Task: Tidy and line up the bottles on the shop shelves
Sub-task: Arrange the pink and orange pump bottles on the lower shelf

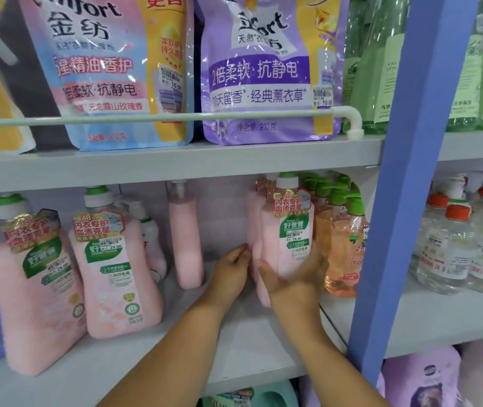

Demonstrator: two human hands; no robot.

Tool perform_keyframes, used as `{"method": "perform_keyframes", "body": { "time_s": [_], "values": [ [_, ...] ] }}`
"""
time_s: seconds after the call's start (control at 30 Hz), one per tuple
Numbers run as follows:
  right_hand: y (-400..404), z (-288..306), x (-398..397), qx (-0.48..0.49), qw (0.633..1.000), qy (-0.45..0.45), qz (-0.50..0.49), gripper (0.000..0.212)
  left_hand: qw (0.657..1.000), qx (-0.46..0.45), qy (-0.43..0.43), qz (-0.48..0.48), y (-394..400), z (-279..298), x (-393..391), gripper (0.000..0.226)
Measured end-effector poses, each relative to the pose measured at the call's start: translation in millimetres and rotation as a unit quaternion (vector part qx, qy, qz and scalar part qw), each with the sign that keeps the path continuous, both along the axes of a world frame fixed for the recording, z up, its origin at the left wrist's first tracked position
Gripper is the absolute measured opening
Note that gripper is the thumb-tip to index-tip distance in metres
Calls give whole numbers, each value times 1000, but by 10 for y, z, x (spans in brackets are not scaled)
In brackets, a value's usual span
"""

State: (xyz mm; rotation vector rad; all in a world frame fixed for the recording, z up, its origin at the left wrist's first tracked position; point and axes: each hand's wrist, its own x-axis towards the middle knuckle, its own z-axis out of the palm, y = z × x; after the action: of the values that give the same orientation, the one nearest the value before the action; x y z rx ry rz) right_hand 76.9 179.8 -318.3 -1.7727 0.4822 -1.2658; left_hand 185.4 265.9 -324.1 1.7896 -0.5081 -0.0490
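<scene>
Bottles of pink liquid stand along the middle shelf [234, 333]; I see two big ones at the left, and orange pump bottles [343, 248] at the right holding amber liquid. My right hand [296, 277] curls round the base of a pink bottle [288, 230] with a green label, just beside the orange ones. My left hand [231, 271], fingers loosely bent, touches the pink bottles behind it.
</scene>
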Motion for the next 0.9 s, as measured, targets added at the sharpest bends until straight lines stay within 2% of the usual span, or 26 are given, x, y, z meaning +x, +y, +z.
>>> {"method": "perform_keyframes", "body": {
  "time_s": [0.03, 0.1, 0.13, 0.2, 0.23, 0.27, 0.33, 0.37, 0.43, 0.5, 0.57, 0.63, 0.7, 0.77, 0.8, 0.87, 0.9],
  "values": [
    [-7, -20, 0, 1, 1000, 0, 4, 112, 1000, 8, -17, 21, 17, 35, -51, 31],
    [-33, -45, -14, -1, 1000, -13, 14, 113, 990, -35, -85, 106, 102, 163, -186, 32],
    [-40, -45, -19, -2, 1000, -17, 18, 111, 973, -72, -144, 164, 179, 246, -249, 31],
    [-31, -25, -39, -4, 1000, -19, 21, 107, 910, -93, -277, 295, 359, 373, -274, 31],
    [-7, 0, -58, -12, 1000, -18, 10, 105, 882, -75, -310, 346, 428, 408, -242, 38],
    [24, 22, -82, -29, 999, -23, -9, 102, 875, -52, -304, 374, 473, 431, -202, 52],
    [107, 53, -149, -98, 992, -69, -34, 86, 914, -20, -207, 347, 512, 413, -136, 81],
    [155, 56, -190, -148, 983, -106, -28, 72, 935, -16, -152, 321, 526, 387, -102, 85],
    [267, 29, -236, -207, 963, -170, 41, 46, 950, -2, -103, 295, 610, 333, -17, 69],
    [404, 58, -189, -157, 961, -178, 140, 32, 950, -5, -109, 292, 730, 293, 30, 49],
    [563, 193, -14, -45, 971, -124, 199, 32, 960, -7, -98, 263, 817, 276, -27, 43],
    [635, 345, 277, 28, 972, -7, 231, 43, 974, 34, -70, 213, 861, 279, -158, 48],
    [656, 458, 518, 79, 949, 93, 289, 60, 983, 73, -53, 162, 917, 290, -315, 39],
    [675, 443, 615, 89, 937, 113, 320, 67, 990, 59, -62, 113, 1048, 288, -539, 24],
    [680, 396, 644, 71, 943, 116, 304, 68, 992, 38, -76, 98, 1149, 277, -682, 28],
    [709, 287, 679, 54, 958, 104, 260, 66, 982, -12, -134, 134, 1416, 245, -989, 38],
    [737, 269, 690, 56, 966, 89, 237, 65, 969, -41, -171, 175, 1555, 241, -1119, 35]
  ]
}}
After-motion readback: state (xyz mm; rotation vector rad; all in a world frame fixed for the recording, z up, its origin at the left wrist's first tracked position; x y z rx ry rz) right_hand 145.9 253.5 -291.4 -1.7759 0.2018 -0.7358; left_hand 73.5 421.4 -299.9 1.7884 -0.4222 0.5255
